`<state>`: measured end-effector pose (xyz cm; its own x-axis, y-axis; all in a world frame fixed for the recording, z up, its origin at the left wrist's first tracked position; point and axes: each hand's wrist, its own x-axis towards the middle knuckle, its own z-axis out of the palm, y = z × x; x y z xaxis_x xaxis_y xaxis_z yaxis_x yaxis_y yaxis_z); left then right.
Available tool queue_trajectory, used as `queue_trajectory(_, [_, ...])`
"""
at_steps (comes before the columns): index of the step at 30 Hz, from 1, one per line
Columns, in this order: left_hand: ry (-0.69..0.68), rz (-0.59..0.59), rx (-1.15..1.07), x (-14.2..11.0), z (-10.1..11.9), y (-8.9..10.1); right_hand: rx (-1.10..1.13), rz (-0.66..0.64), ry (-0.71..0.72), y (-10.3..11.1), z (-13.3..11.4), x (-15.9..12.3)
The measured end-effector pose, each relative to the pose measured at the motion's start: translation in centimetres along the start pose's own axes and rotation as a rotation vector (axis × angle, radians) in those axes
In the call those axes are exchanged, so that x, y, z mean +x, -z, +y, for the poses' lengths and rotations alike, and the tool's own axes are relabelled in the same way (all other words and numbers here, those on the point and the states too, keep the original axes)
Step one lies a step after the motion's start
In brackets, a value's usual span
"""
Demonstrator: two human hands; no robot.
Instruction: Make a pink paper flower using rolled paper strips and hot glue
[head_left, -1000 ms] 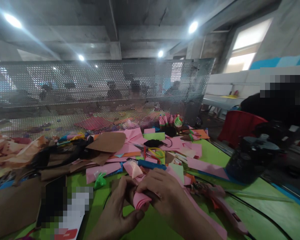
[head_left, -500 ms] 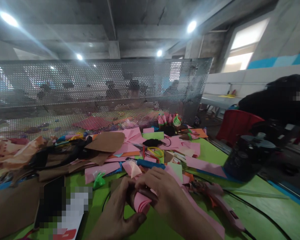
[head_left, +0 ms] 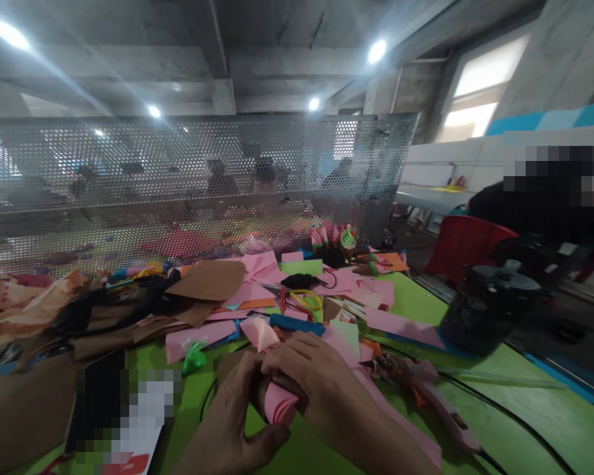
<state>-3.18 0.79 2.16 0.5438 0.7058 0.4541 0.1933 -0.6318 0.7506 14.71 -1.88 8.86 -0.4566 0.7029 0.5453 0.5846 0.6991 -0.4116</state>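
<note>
At the lower centre of the frame, a pink paper roll (head_left: 280, 401) sits between the two hands, its layered end turned toward the camera. A dark brown wrap (head_left: 260, 396) seems to go around it, mostly hidden. The left hand (head_left: 232, 406) curves around the roll's left side, thumb near the lower end, helping to hold it; its fingertips are partly hidden. The right hand (head_left: 321, 376) bends its fingers closely over the top and right side, gripping the same piece.

The rolling looks well along, since several layers already nest inside one another. The piece does not look complete: no green trim shows on it, unlike the brown-and-pink cones (head_left: 373, 268) lying at the upper right of the worktop (head_left: 499, 396). Close by them stand pink-topped cones (head_left: 318, 237) and a green swirl-topped cone (head_left: 348, 237), which all look finished.

Whether the roll is glued cannot be told; the glue gun (head_left: 443, 406) lies at the lower right, apart from both hands. Pink strips (head_left: 403, 326) and brown sheets (head_left: 210, 280) around the middle look like unused stock.
</note>
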Motion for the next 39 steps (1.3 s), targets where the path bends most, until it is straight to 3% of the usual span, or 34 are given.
queue_trajectory(10, [0.093, -0.070, -0.042, 0.0, 0.3, 0.2, -0.086, 0.021, -0.011, -0.5, 0.7, 0.0])
queue_trajectory(15, [0.122, -0.068, -0.067, 0.3, 0.9, 0.2, -0.176, -0.066, 0.023, -0.3, 1.1, 0.1])
queue_trajectory(24, [0.127, -0.083, -0.057, 0.5, 1.5, 0.3, -0.267, -0.158, -0.044, -0.2, 0.5, 0.1])
queue_trajectory(27, [0.150, -0.079, -0.082, 0.4, 1.5, 0.1, -0.201, -0.153, -0.050, -0.3, 0.8, 0.2])
queue_trajectory(32, [0.286, 0.038, -0.303, 0.2, 1.1, -0.4, 0.087, -0.053, -0.147, 0.4, 0.8, 0.6])
queue_trajectory(39, [0.250, 0.100, -0.611, 0.6, -1.5, -0.5, 0.188, 0.071, -0.282, 0.7, 0.3, 0.9])
